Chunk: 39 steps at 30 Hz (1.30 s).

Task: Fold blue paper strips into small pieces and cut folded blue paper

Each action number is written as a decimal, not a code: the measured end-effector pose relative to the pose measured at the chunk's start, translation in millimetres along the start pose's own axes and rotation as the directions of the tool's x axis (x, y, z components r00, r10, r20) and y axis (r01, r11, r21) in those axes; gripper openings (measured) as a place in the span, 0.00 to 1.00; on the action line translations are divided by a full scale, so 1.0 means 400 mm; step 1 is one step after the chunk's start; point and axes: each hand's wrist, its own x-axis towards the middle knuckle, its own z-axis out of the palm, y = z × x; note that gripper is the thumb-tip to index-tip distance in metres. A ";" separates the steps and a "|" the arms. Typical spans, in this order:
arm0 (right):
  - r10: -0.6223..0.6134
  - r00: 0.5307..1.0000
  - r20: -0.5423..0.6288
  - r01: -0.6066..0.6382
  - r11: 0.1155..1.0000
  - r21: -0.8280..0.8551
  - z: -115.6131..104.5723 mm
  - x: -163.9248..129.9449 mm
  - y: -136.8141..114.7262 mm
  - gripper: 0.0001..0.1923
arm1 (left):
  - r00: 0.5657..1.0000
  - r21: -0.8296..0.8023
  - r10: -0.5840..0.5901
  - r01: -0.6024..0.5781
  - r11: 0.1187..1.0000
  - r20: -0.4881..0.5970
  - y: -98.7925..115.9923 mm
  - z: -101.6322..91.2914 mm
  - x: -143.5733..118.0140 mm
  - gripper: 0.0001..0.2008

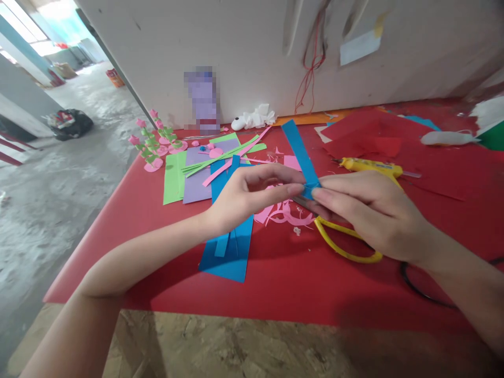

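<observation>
Bare chipboard edge nearest, then the red table (275,283). Above it, left hand (244,197) and right hand (366,212) meet fingertip to fingertip, both pinched on the lower end of a blue strip (301,155) that slants up and away from them. Strip: thin paper, long, narrow, flat, bright blue. Likely featherlight, limp and easily creased or torn, so best held near the end between finger pads. Under the right hand, yellow scissors (346,244) on the table. Beneath the left wrist, blue sheets (232,252); pink scraps (281,212) beside them. Farther off: glue gun (370,167), green and purple paper, pink paper flowers (151,144), red sheets, wall.
</observation>
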 end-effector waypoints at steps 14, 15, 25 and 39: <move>-0.307 0.899 -0.313 0.087 0.825 -0.559 0.022 -0.019 -0.008 0.14 | 0.988 -0.152 -0.120 0.105 0.983 -0.094 0.016 -0.003 0.004 0.07; -0.389 0.869 -0.306 0.130 0.776 -0.617 0.022 -0.022 -0.008 0.18 | 0.988 -0.175 -0.123 0.105 0.979 -0.095 0.019 0.002 0.002 0.06; -0.525 0.812 -0.254 0.185 0.644 -0.742 0.024 -0.039 -0.004 0.18 | 0.989 -0.220 -0.139 0.126 0.967 -0.047 0.025 0.018 -0.012 0.05; -0.296 0.858 -0.421 0.042 0.855 -0.517 0.041 -0.034 -0.016 0.05 | 0.991 -0.204 -0.123 0.109 0.973 -0.060 0.023 0.017 -0.010 0.06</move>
